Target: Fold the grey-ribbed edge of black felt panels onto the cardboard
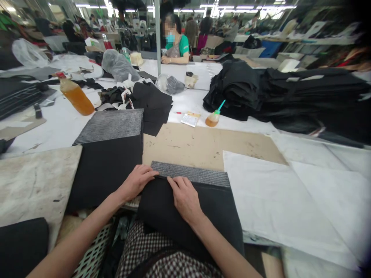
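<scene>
A black fabric piece (214, 216) with a grey ribbed strip (191, 173) along its far end lies before me, its near part hanging over the table edge onto my lap. The fingers of my left hand (139, 181) are closed at the piece's left corner, on the line where black meets grey. Just right of it, my right hand (187, 199) has bent fingers closed on that same line, the palm over the black cloth. What lies beneath the fingertips is hidden. To the left is a stack of similar black pieces (108, 166) with a grey ribbed end.
Tan board (185, 144) and white sheet (269, 197) cover the table. Beyond are a small glue bottle (212, 119) with green nozzle, a larger amber bottle (77, 96), and heaped black fabric (278, 88). A pole (158, 38) stands ahead; a masked person (176, 42) sits opposite.
</scene>
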`<action>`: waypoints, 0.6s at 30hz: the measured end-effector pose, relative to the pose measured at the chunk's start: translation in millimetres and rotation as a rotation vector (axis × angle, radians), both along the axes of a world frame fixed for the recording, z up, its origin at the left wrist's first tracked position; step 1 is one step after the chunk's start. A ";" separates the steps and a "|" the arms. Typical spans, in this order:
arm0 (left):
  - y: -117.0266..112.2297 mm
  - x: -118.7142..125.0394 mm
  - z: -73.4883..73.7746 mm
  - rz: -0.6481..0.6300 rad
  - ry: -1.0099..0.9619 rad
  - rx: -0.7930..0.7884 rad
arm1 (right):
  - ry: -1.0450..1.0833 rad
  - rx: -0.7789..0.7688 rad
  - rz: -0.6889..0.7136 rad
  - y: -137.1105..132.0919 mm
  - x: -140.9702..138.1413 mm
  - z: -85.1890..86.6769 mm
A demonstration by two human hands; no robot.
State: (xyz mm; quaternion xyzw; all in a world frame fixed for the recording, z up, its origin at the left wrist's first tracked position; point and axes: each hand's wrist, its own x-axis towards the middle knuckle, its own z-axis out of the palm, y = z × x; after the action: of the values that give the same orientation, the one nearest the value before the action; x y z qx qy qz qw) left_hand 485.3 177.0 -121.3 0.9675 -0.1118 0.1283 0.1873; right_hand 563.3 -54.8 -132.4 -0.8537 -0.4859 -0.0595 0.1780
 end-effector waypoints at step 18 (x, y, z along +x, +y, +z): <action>9.7 -6.8 6.5 -0.113 0.008 0.283 | -0.046 -0.074 0.045 3.7 2.1 7.6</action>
State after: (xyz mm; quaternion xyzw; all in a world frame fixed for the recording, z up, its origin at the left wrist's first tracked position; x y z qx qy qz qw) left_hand 478.5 186.7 -114.8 0.9769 -0.1821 0.0968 0.0563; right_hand 565.4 -51.1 -124.7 -0.8471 -0.5106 -0.0570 0.1361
